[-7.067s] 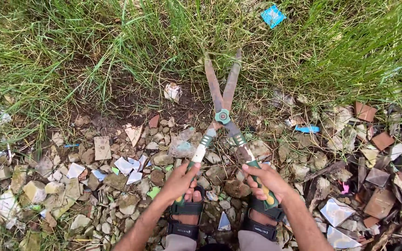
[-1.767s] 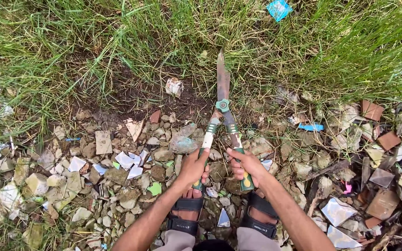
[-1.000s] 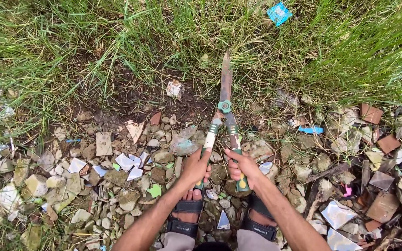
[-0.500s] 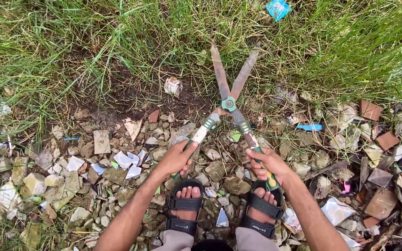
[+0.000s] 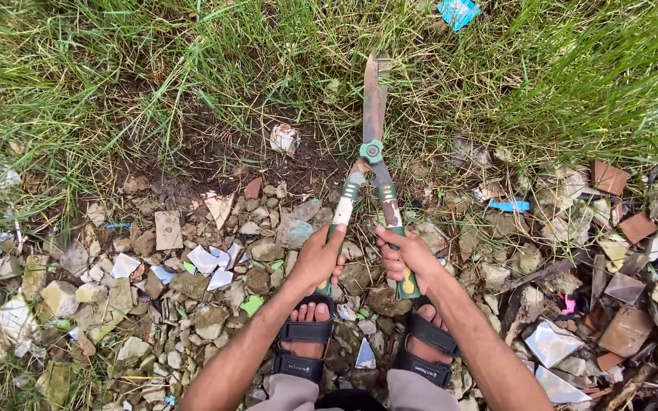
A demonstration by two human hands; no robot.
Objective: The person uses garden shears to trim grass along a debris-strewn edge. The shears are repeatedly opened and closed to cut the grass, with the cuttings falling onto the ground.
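Closed again after gaping wide half a second ago, the rusty blades of the hedge shears (image 5: 372, 144) now lie together, pointing up the middle of the frame into the grass (image 5: 496, 84). I see my left hand (image 5: 320, 259) clenched round the left green-and-white handle and my right hand (image 5: 409, 259) gripping the right one, the two handles drawn near each other just above my black sandals (image 5: 302, 346) at the bottom centre.

A patch of bare dark soil (image 5: 215, 156) at centre left, with a crumpled white scrap (image 5: 284, 138) on it, looks already cleared. Tall growth across the top edge and the upper right looks uncut, so I judge most of the trimming remains. Broken tile and stone rubble (image 5: 154, 266) covers the lower half; a blue wrapper (image 5: 458, 11) lies in the grass at the top, right of centre.
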